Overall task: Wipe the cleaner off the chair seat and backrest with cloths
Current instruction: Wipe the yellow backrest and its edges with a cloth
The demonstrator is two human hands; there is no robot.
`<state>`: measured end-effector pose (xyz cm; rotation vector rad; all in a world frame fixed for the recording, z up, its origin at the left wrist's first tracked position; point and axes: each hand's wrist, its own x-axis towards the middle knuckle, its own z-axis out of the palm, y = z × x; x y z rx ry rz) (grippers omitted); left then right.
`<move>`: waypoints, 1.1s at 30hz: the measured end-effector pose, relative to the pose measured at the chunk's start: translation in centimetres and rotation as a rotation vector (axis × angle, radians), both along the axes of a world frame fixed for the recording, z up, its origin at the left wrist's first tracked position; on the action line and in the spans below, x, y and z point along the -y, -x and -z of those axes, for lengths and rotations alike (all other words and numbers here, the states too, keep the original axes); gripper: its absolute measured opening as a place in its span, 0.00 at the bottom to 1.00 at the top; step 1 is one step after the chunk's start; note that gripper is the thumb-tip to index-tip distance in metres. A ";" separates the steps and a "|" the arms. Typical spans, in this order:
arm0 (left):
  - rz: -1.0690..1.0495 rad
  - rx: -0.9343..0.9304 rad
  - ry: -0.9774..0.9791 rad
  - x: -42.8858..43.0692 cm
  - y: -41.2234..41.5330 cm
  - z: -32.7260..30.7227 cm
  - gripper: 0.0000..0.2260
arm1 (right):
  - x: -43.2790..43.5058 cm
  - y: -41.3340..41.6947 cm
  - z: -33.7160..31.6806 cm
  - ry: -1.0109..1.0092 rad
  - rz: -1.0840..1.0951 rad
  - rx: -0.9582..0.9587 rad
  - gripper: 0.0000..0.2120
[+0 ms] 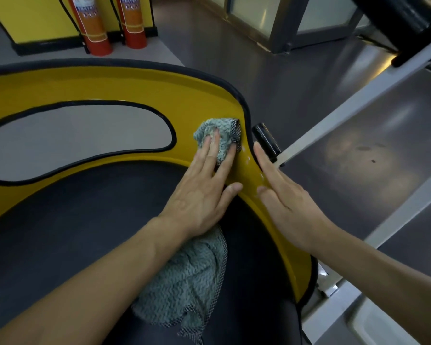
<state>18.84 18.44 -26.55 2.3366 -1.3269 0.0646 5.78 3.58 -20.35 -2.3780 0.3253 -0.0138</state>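
Both hands lie flat, fingers straight: left hand (204, 192) presses grey cloth (220, 134) onto yellow backrest (110, 88); right hand (284, 200) rests empty on its rim.

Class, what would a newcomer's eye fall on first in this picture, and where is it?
The bright yellow chair shell with black trim sweeps across the middle. At its right curve the left hand presses a grey cloth flat against the yellow, while the right hand lies flat on the rim beside it. Two red fire extinguishers stand on the floor at top left.
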 end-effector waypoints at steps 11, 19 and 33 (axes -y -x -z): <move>-0.041 -0.074 0.007 0.2 0.0 -0.6 0.34 | 0.0 0.1 -0.2 0.006 -0.009 -0.008 0.30; 0.010 -0.039 -0.420 -1.1 0.7 2.5 0.38 | 0.0 0.0 -0.2 -0.013 -0.002 -0.003 0.29; 0.014 -0.056 -0.350 -0.5 2.4 2.2 0.40 | 0.0 0.1 -0.5 -0.010 -0.022 -0.023 0.29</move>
